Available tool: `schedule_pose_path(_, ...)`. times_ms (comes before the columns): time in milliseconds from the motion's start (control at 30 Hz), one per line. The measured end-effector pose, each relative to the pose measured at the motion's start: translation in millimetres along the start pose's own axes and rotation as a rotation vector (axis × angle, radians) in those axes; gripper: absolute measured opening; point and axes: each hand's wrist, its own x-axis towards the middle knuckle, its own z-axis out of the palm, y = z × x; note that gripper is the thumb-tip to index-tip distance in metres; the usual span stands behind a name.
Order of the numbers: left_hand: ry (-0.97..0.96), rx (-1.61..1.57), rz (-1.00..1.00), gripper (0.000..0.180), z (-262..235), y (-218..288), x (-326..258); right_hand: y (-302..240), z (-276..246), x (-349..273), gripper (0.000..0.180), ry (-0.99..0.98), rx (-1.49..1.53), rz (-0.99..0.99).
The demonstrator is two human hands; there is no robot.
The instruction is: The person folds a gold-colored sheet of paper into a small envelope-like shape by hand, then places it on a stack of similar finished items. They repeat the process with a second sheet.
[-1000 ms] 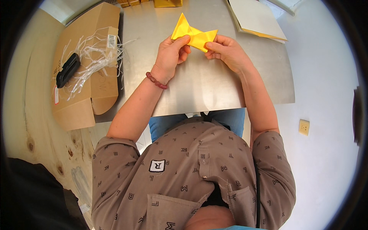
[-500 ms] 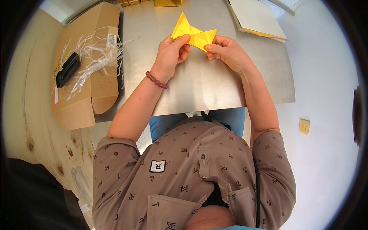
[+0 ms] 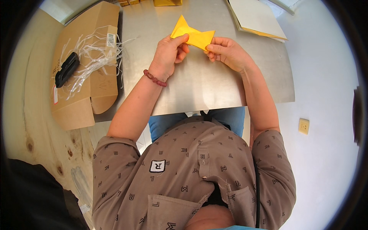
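Note:
A folded piece of yellow paper (image 3: 193, 35) with two pointed corners is held above the metal table (image 3: 199, 80). My left hand (image 3: 171, 51) pinches its left part, thumb on top and fingers curled underneath. At the right end, my right hand (image 3: 227, 53) grips the lower edge between thumb and fingers. The underside of the folded paper is hidden. A bead bracelet (image 3: 155, 78) circles my left wrist.
A flattened cardboard box (image 3: 102, 82) at the left bears white plastic strips (image 3: 94, 57) and a black stapler-like object (image 3: 67, 69). Pale sheets (image 3: 257, 17) lie at the far right, and gold-yellow items (image 3: 168, 2) at the far edge.
The yellow paper's middle now looks flatter, and its left point sits slightly lower. Both hands keep their grip and have barely shifted.

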Motion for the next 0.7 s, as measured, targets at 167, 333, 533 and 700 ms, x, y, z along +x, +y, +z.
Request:
schedule_pose_path(167, 0.04, -0.041, -0.028, 0.014, 1.1, 1.7, -0.1, 0.0, -0.6, 0.1, 0.02, -0.025, 0.092, -0.015)
schedule_pose_path(333, 0.05, -0.035, -0.036, 0.014, 3.5, 2.5, -0.2, 0.8, 5.4, 0.0, 0.02, 0.003, 0.068, -0.021)
schedule_pose_path(533, 0.047, -0.017, 0.005, 0.013, 3.2, -1.4, -1.7, 1.2, 13.3, -0.3, 0.019, 0.047, -0.039, -0.04)
schedule_pose_path(700, -0.016, -0.072, 0.072, 0.015, 2.7, -8.3, -4.4, -2.4, 12.4, -2.4, 0.019, 0.09, -0.178, -0.075)
